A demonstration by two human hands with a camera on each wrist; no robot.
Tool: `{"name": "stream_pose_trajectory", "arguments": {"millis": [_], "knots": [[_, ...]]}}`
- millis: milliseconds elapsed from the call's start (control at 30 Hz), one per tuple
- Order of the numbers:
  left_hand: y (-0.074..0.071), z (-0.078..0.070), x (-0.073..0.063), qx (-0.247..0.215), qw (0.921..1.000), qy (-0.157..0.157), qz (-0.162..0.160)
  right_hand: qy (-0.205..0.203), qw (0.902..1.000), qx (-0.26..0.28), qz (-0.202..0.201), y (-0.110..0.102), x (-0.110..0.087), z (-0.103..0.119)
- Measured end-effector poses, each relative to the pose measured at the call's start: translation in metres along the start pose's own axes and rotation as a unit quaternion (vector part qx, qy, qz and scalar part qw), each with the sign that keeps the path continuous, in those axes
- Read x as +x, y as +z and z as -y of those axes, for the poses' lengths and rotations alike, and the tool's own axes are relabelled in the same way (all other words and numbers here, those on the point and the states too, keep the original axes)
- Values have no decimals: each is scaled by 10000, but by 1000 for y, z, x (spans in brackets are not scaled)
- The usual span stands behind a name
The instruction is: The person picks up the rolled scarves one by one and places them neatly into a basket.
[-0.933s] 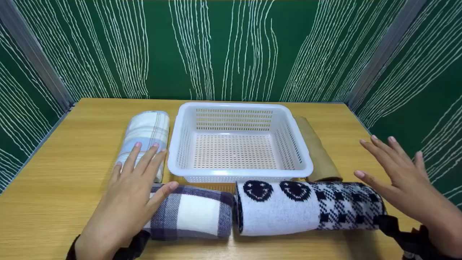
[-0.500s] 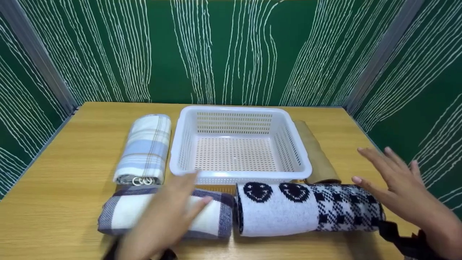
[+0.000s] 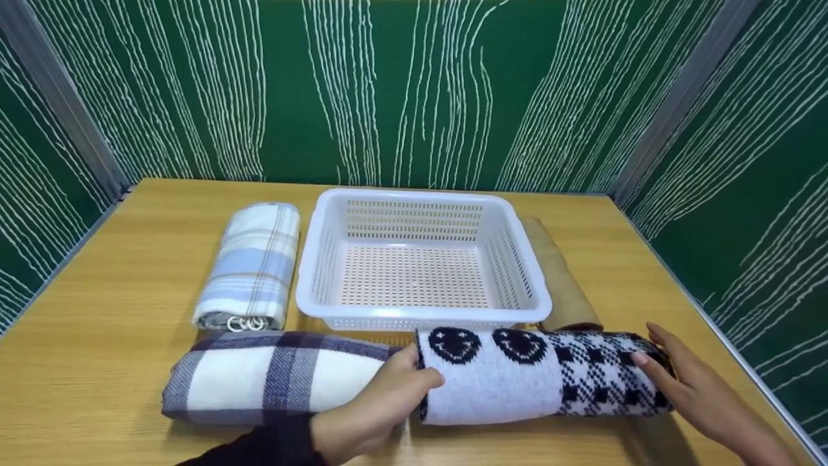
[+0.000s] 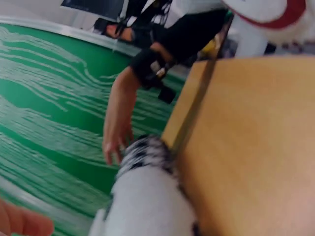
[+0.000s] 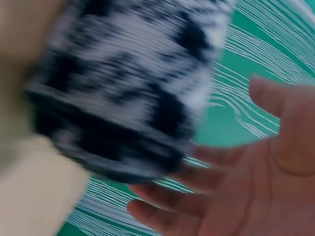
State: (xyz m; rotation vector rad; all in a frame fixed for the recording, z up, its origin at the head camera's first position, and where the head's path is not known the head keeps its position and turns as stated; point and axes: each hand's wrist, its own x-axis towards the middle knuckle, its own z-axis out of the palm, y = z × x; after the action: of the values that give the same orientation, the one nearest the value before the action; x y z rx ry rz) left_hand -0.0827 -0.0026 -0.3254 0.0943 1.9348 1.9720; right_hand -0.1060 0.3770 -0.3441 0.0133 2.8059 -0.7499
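Note:
A rolled-up knit scarf (image 3: 498, 382), white with black smiley faces and a black-and-white check at one end, lies across the table's front. At its white left end is my left hand (image 3: 381, 395), thumb over the edge and the other fingers partly hidden behind the roll. My right hand (image 3: 698, 388) is at the checked end, its fingers extended around that end. The right wrist view shows those fingers (image 5: 197, 196) straight by the scarf's dark edge (image 5: 113, 147). In the left wrist view the roll (image 4: 150, 201) stretches toward the other hand (image 4: 118, 128).
Behind the scarf stands a white perforated basket (image 3: 424, 312). A purple-and-white plaid roll (image 3: 239, 382) lies at front left, a blue-and-white plaid roll (image 3: 249, 265) with rings behind it. A tan roll (image 3: 563, 278) lies right of the basket. Green walls (image 3: 446, 97) enclose the table (image 3: 116, 310).
My left hand has swept right from over the plaid rolls to the scarf's left end. My right hand has come down and inward to its checked end. The rolls and basket stay put.

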Motion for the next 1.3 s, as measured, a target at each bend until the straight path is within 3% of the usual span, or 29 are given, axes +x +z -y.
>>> {"name": "stream_pose_trajectory", "arguments": {"millis": [67, 200, 533, 733, 933, 1133, 1300], "knots": [[8, 1, 3, -233, 9986, -346, -334, 173, 9996, 235, -27, 5, 3, -4], [19, 3, 6, -174, 9920, -860, -910, 767, 9926, 939, 106, 12, 12, -10], [30, 22, 17, -183, 9833, -1406, -1142, 1661, 9506, 2572, 507, 13, 23, -19], [30, 30, 23, -426, 9773, -1604, -1319, 1706, 9318, 3102, 797, 12, 31, -16], [29, 38, 33, -638, 9739, -1672, -1396, 1394, 9184, 3636, 698, 19, 30, -21], [30, 46, 40, -979, 9702, -1763, -1343, 1240, 8857, 4456, 398, 31, 23, -25], [36, 44, 38, -1032, 9689, -1657, -1519, 1599, 8684, 4678, 379, 22, 15, -26]]}}
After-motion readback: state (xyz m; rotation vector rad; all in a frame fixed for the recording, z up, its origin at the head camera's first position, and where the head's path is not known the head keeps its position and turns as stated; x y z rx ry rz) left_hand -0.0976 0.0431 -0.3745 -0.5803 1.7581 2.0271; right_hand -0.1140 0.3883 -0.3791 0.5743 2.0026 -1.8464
